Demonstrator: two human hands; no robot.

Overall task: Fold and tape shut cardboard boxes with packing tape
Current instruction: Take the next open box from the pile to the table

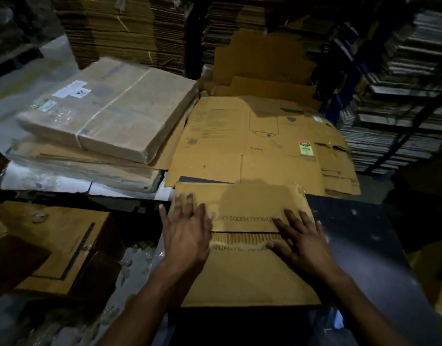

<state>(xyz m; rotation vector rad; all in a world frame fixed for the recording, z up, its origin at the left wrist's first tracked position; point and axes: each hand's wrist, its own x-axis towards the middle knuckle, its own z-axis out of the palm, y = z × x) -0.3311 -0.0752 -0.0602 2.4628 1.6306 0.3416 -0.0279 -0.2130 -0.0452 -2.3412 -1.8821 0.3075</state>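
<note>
**Flaps down, tape still to come**

Head view: the box sits before the person, its two flaps meeting at a bare seam. Left hand and right hand press them flat, fingers spread. No tape visible; sealing remains.

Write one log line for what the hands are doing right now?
left hand: flat on far flap | right hand: flat across seam | box: flaps closed, seam untaped | flattened carton: lying behind

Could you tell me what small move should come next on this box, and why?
Probably lay tape along the seam: the left hand and right hand press both flaps flat on the box, yet a torn gap shows between them. No tape roll is clearly visible.
</note>
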